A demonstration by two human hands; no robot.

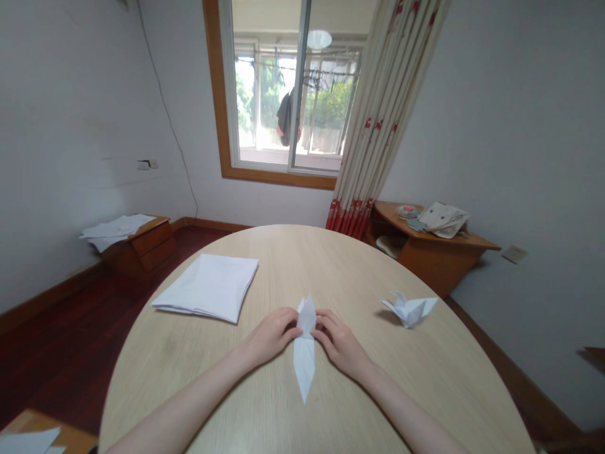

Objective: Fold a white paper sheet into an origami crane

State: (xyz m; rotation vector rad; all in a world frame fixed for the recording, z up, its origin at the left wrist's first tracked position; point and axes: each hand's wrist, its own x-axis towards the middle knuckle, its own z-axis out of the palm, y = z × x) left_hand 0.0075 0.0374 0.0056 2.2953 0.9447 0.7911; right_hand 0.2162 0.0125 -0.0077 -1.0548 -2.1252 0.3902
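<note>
A long, narrow piece of folded white paper (305,362) lies in front of me, one point toward me and split tips at its far end. My left hand (274,334) grips its left edge near the middle, thumb and fingers closed together. On the opposite edge, my right hand (341,343) pinches the paper the same way. Both forearms rest along the round wooden table (345,258). To the right sits a finished-looking folded paper crane (409,310) with its wings out. A stack of white paper sheets (208,287) lies at the left.
Beyond the table stand a small drawer cabinet (154,243) with papers on it and a corner desk (425,255) holding a cloth bag (444,219). A patterned curtain (373,126) hangs beside the window (265,107). More paper (31,440) lies on a wooden surface at lower left.
</note>
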